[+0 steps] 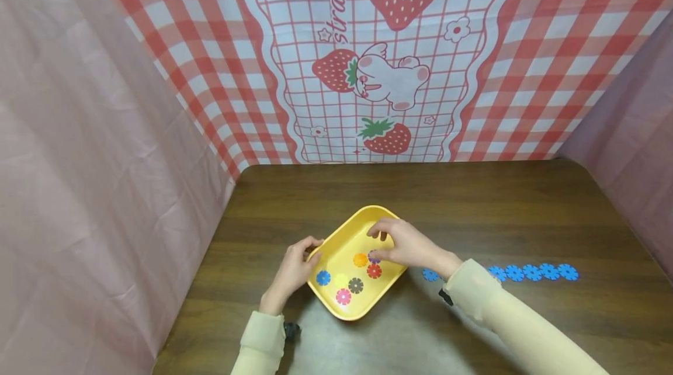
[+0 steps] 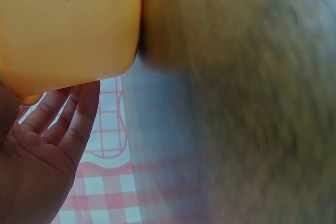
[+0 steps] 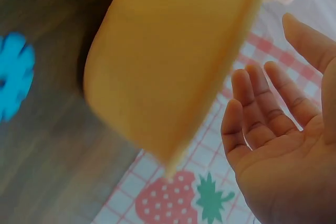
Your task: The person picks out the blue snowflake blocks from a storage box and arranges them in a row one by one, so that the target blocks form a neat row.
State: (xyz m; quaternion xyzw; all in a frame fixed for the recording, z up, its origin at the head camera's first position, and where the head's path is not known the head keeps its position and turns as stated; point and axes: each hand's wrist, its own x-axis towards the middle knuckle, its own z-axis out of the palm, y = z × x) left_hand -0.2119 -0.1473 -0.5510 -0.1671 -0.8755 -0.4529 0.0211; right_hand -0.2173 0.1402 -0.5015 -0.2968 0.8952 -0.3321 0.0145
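A yellow plastic tray (image 1: pixel 363 239) stands at a slant in the head view, with several notched flower-shaped discs inside. Among them are blue (image 1: pixel 323 278), pink (image 1: pixel 343 297), dark grey (image 1: pixel 356 285), orange (image 1: pixel 360 260), red (image 1: pixel 374 271) and purple (image 1: pixel 374 256) ones, plus a pale yellow one (image 1: pixel 341 280). My left hand (image 1: pixel 288 273) grips the tray's left rim, thumb over the edge and fingers outside. Over the tray's right side hovers my right hand (image 1: pixel 407 243), fingers loosely bent, holding nothing; its thumb partly covers the purple disc. The right wrist view shows this palm (image 3: pixel 283 150) bare beside the tray wall.
To the right of the tray, a row of blue flower discs (image 1: pixel 532 273) lies on the brown wooden table (image 1: pixel 473 200), partly hidden by my right forearm. A red checked strawberry cloth (image 1: pixel 389 71) hangs behind the table, and pink curtains (image 1: pixel 105 159) flank it.
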